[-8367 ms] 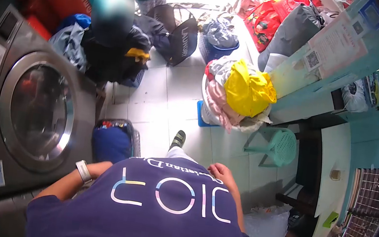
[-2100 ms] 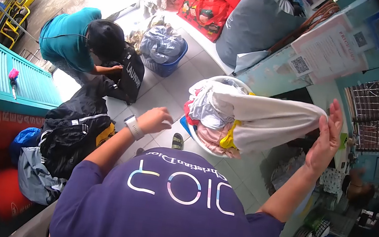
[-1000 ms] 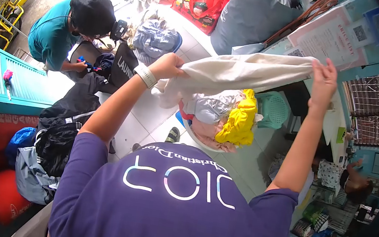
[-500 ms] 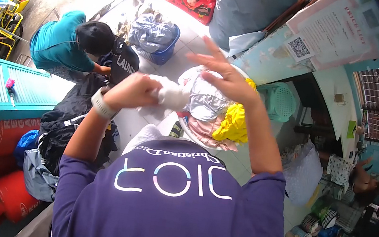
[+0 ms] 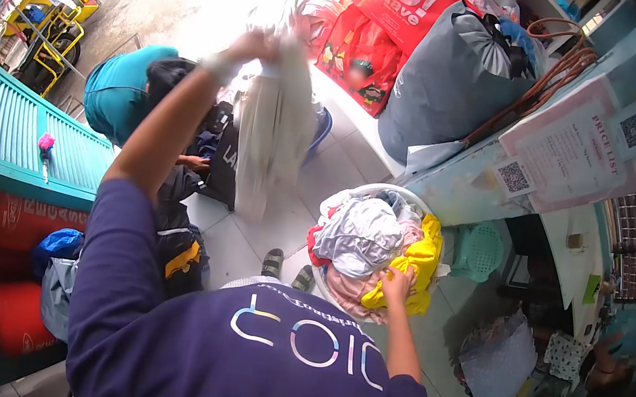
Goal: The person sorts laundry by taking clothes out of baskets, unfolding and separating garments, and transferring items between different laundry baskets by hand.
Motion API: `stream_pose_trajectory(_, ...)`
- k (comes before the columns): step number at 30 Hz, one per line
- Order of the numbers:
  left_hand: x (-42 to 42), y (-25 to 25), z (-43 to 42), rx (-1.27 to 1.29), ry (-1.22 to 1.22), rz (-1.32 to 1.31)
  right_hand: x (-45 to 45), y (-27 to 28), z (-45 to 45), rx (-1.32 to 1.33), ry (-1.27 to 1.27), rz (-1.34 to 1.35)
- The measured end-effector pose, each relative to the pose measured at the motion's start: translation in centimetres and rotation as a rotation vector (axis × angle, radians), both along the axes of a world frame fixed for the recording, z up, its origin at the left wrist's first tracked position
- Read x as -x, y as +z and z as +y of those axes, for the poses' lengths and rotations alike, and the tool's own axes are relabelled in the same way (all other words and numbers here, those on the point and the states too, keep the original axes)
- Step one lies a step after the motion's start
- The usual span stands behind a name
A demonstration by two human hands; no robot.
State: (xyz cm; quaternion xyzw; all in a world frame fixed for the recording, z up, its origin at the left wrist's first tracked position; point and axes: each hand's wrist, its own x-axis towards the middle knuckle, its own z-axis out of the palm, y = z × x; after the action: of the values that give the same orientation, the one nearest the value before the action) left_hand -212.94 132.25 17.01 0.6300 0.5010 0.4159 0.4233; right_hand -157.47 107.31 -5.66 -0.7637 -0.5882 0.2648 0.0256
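Note:
My left hand, blurred by motion and with a pale watch at the wrist, is raised at the upper left. It grips the top of a whitish garment, which hangs down in a long smear; its exact kind cannot be made out. Lower right, a round white laundry basket is heaped with clothes. My right hand reaches into the heap, its fingers bent onto a yellow garment. Beside that lie a pale grey-white garment and a pink garment.
A person in a teal shirt bends over a black bag at left. Behind the whitish garment stands a blue basket. Red bags and a large grey bag stand at the back. Red gas cylinders are lower left.
My left hand has gone up and away, and the bunched white cloth now hangs unfolded from it. My right hand has come down from the air onto the yellow garment. The view has shifted.

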Motion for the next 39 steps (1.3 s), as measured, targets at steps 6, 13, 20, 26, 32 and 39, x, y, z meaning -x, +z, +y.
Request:
stream_pose_trajectory(6, -2.4, 8.1, 9.0, -0.295, 0.627, 0.013, 4.5, 0.5, 0.1, -0.217, 0.039, -0.290)
stream_pose_trajectory(13, -16.6, -16.9, -5.5, -0.104, -0.722, 0.418, 3.6, -1.8, 2.7, -0.252, 0.210, -0.425)
stream_pose_trajectory(20, -21.8, -24.2, -22.4, 0.709, -0.639, 0.113, 3.2, 0.1, 3.9, -0.401, 0.057, -0.218)
stream_pose_trajectory(26, -21.7, -23.3, -23.0, 0.575, -0.552, 0.211, 3.0, 7.2, 4.5, -0.542, -0.046, 0.164)
stream_pose_trajectory(32, -23.8, -20.8, -19.6, 0.301, -0.348, 0.313, 3.2, 14.4, 4.3, -0.761, -0.040, 0.367)
stream_pose_trajectory(39, -27.4, -15.8, -16.9, -0.039, -0.388, 0.544, 4.4, 20.4, 2.8, -0.784, 0.065, 0.407)
